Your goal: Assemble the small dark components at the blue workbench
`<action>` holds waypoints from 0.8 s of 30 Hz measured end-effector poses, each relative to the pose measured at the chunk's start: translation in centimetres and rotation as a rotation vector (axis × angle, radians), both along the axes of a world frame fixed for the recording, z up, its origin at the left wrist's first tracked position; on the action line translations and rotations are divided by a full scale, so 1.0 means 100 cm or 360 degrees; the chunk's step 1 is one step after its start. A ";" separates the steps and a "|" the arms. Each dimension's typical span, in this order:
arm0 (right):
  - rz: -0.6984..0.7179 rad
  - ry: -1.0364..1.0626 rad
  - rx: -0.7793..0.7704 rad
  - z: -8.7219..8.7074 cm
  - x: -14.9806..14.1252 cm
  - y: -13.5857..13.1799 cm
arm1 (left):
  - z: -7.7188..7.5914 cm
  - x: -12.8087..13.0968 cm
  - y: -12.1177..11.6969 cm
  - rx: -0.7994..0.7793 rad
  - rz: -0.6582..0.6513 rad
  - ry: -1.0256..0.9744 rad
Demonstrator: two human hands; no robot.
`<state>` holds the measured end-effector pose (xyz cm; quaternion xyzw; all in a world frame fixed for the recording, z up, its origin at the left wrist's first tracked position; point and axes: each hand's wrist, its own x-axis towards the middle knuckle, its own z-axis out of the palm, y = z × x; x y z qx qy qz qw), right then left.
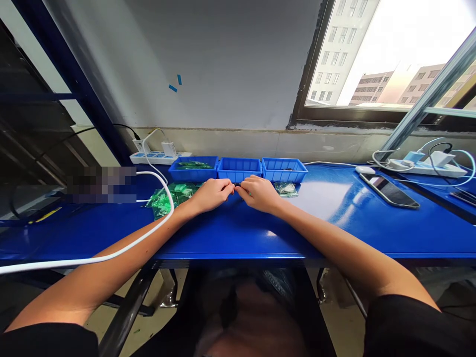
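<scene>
Small dark piece (pixel 237 185): hanging between fingertips over the counter (pixel 230 233); probably light, easily dropped; stiffness unclear; its ends are offering the hold.
Left hand (pixel 212 195), right hand (pixel 261 193): curling closed, pinching it.
Blue bins (pixel 240 175): standing just behind.

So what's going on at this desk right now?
Someone has both bare hands together over the blue table, fingertips pinched close. The left hand and right hand seem to be working on something too small to make out. Just behind them stand three blue bins in a row; the left bin holds green pieces. Green packets lie by the left hand, and a clear packet by the right.
</scene>
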<state>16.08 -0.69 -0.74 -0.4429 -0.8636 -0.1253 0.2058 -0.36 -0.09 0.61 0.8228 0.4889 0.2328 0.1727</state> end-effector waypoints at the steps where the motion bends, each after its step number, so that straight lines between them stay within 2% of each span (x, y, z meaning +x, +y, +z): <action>1: 0.0011 0.0007 0.0002 0.000 0.000 0.000 | 0.001 0.000 -0.001 0.0000 0.0007 -0.0013; 11: 0.0220 -0.0027 -0.0105 0.000 0.000 0.000 | 0.002 0.001 -0.003 0.0005 -0.0072 -0.0077; 24: 0.0233 -0.0042 -0.0151 0.001 0.000 -0.001 | 0.001 0.000 -0.001 0.0053 -0.0078 -0.0032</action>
